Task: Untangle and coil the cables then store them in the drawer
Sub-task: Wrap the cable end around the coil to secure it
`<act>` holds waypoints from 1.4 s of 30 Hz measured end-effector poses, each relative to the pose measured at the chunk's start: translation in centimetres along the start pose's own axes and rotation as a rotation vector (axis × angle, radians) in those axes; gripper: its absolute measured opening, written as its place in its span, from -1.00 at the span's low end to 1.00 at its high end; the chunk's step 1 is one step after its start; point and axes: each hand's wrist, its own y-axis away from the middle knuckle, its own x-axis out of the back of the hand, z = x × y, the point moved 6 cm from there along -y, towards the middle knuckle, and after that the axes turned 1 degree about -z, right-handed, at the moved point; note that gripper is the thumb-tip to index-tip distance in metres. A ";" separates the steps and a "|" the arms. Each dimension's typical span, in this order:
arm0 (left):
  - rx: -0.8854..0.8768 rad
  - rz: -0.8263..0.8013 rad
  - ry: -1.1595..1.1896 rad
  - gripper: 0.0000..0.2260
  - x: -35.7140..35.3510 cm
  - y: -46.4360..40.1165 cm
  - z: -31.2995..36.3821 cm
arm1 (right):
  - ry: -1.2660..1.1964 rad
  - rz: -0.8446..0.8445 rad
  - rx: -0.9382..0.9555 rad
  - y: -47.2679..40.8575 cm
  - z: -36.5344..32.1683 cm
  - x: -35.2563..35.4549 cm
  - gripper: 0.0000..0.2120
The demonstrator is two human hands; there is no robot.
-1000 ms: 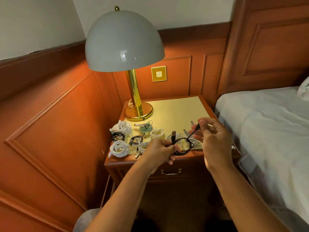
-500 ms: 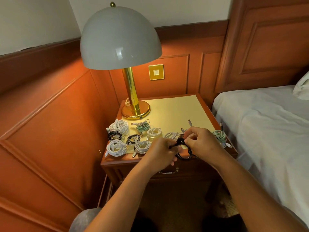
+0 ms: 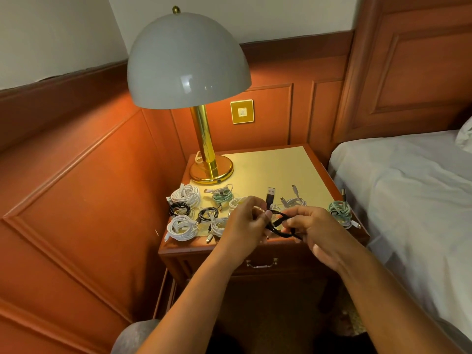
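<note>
Over the front edge of the nightstand (image 3: 270, 169), both hands work one black cable (image 3: 277, 222). My left hand (image 3: 246, 221) pinches its loops, and a USB plug (image 3: 270, 198) sticks up just beyond the fingers. My right hand (image 3: 313, 226) grips the other side of the same loops, fingers curled. Several coiled cables lie on the tabletop: white coils (image 3: 185, 195) (image 3: 181, 227), small black coils (image 3: 178, 208) (image 3: 208, 213), green coils (image 3: 222, 195) (image 3: 339, 210). The drawer (image 3: 260, 263) below, with a metal handle, is closed.
A brass lamp (image 3: 204, 139) with a grey dome shade stands at the table's back left. Wood wall panels close in the left and back. A bed with a white sheet (image 3: 408, 195) sits right beside the table. A gold wall switch (image 3: 242, 111) is behind.
My right hand came down from holding the cable end raised and closed in on my left hand. The black cable is now bunched into loops between both hands, its plug pointing up.
</note>
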 end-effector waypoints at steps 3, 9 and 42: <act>0.054 0.006 0.123 -0.98 -0.2 -0.2 -1.5 | -0.256 -0.026 -0.126 0.2 0.9 -0.1 -0.79; 0.051 -0.019 0.060 -0.94 -1.0 -0.1 -2.9 | -0.582 0.006 -0.267 0.0 3.0 -1.1 -0.70; 0.174 0.309 -0.291 -0.89 8.2 -10.6 -8.7 | 0.383 -0.053 -0.005 -18.3 -1.3 -7.0 -0.92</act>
